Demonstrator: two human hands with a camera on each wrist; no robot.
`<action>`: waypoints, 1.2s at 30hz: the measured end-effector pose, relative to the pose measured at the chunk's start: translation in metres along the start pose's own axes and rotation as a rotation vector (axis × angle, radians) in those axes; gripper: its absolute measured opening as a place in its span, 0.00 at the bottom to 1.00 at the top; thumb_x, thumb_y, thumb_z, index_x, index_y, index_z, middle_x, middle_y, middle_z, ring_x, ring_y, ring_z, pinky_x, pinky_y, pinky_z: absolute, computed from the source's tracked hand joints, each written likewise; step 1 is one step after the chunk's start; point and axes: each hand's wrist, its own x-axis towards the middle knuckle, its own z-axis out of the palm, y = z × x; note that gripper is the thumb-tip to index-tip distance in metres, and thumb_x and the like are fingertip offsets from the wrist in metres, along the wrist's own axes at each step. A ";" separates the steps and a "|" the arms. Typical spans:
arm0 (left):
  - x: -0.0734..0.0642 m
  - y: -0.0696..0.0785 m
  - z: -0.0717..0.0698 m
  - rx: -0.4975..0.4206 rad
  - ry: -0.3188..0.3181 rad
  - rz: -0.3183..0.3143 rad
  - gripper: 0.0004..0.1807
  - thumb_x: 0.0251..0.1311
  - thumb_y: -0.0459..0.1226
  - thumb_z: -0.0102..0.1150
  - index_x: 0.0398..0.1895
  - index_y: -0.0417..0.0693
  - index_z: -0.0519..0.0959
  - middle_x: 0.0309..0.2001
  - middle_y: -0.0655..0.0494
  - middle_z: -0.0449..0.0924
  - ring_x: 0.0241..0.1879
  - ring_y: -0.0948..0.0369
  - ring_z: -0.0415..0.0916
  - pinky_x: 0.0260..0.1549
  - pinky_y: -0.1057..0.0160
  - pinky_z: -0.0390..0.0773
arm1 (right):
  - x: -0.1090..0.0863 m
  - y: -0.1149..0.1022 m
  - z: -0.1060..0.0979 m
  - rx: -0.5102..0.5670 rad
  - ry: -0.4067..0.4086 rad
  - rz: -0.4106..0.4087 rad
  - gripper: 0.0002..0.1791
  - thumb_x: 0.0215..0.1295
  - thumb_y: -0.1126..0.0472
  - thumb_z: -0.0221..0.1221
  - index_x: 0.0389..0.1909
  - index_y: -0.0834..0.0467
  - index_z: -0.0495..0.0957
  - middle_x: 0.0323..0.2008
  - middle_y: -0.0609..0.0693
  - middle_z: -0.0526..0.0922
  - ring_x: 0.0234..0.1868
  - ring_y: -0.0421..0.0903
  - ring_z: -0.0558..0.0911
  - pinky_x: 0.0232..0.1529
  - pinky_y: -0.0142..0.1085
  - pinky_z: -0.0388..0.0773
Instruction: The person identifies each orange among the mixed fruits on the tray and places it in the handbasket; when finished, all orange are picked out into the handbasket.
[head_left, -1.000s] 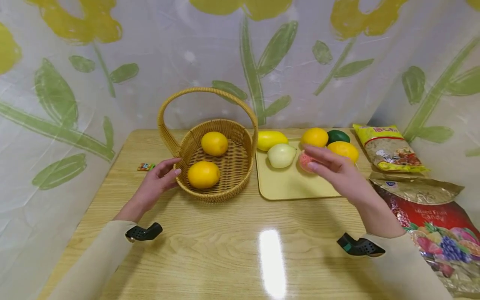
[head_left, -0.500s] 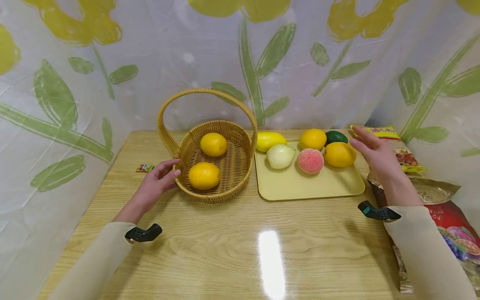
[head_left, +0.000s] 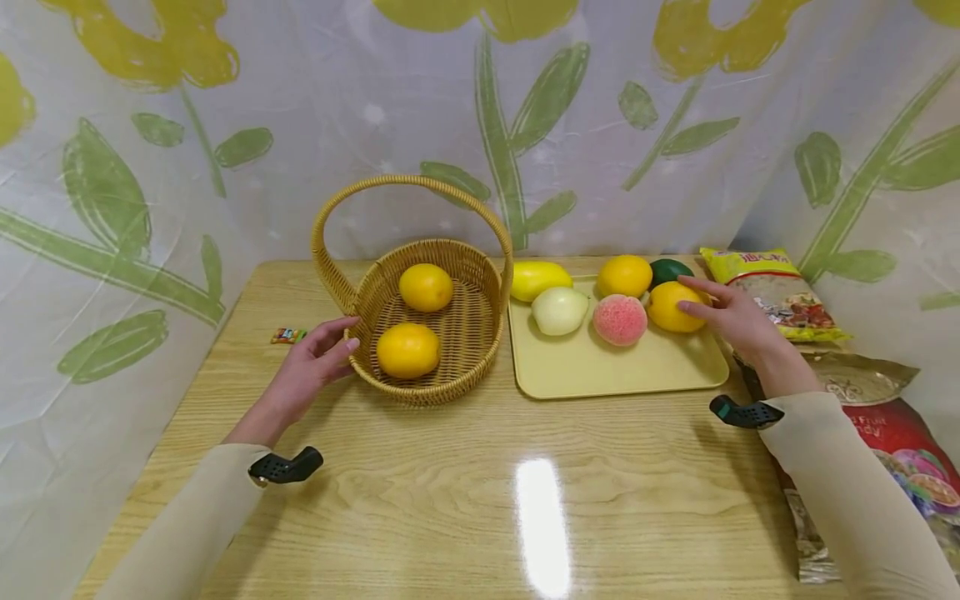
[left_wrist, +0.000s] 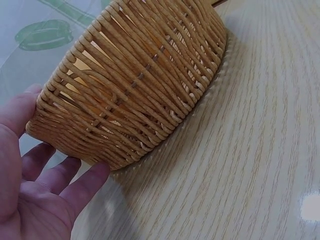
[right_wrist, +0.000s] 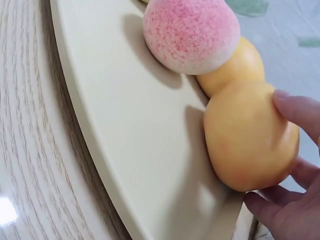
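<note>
Since the frame half a second before, the right hand (head_left: 750,323) had moved leftward and settled into a grip, while the left hand (head_left: 318,362) had stayed in place. Everything stood on the pale wood-grained counter (head_left: 420,517). The round tan wicker basket (head_left: 427,396) with its tall hoop handle had the left hand's relaxed, spread fingers resting on its rim and outer wall; so light a touch looked enough to steady it, and pressing harder risked tipping it. The shiny red-and-gold plastic candy bag (head_left: 900,425) lay partly hidden by the right sleeve (head_left: 847,475), so keeping the arm raised seemed wise. On the shallow pale-yellow rectangular tray (head_left: 600,371), at its right end, lay the smooth, plump orange-yellow fruit (head_left: 663,311), its outer side held between the right thumb and fingers. Doing this well called for fingers seated deeper beneath the curve, since so slick a surface could slip from tips alone, and for an even squeeze. The fuzzy pink peach-like fruit (head_left: 620,321) just beside it and the glossy dark green fruit (head_left: 670,271) behind could be nudged by any sideways drag; how firmly the fingers pressed could not be told.
</note>
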 end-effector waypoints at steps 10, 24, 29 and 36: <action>0.000 0.001 0.000 -0.010 -0.003 -0.002 0.32 0.72 0.46 0.51 0.73 0.42 0.58 0.75 0.44 0.52 0.71 0.47 0.54 0.50 0.66 0.79 | -0.003 -0.001 0.003 -0.087 0.027 -0.074 0.35 0.68 0.47 0.59 0.72 0.58 0.64 0.72 0.64 0.57 0.73 0.65 0.50 0.70 0.62 0.49; 0.000 0.001 0.000 0.002 -0.006 -0.012 0.32 0.72 0.47 0.51 0.74 0.43 0.58 0.75 0.45 0.52 0.70 0.50 0.55 0.51 0.65 0.79 | -0.007 -0.005 0.004 -0.145 -0.072 -0.074 0.37 0.69 0.47 0.59 0.73 0.57 0.61 0.72 0.66 0.54 0.71 0.69 0.50 0.67 0.66 0.49; 0.000 0.000 0.000 -0.008 -0.009 -0.011 0.32 0.72 0.46 0.51 0.74 0.43 0.58 0.75 0.46 0.51 0.71 0.48 0.53 0.49 0.68 0.79 | -0.007 -0.004 0.003 -0.143 -0.121 -0.061 0.39 0.69 0.44 0.58 0.75 0.55 0.57 0.73 0.66 0.51 0.71 0.69 0.50 0.67 0.67 0.50; 0.000 0.000 0.001 -0.010 -0.008 0.000 0.32 0.72 0.46 0.51 0.73 0.42 0.58 0.75 0.45 0.51 0.72 0.47 0.52 0.49 0.69 0.79 | -0.002 0.003 0.002 -0.089 -0.167 -0.083 0.37 0.72 0.48 0.55 0.75 0.56 0.52 0.73 0.66 0.47 0.71 0.65 0.49 0.67 0.66 0.48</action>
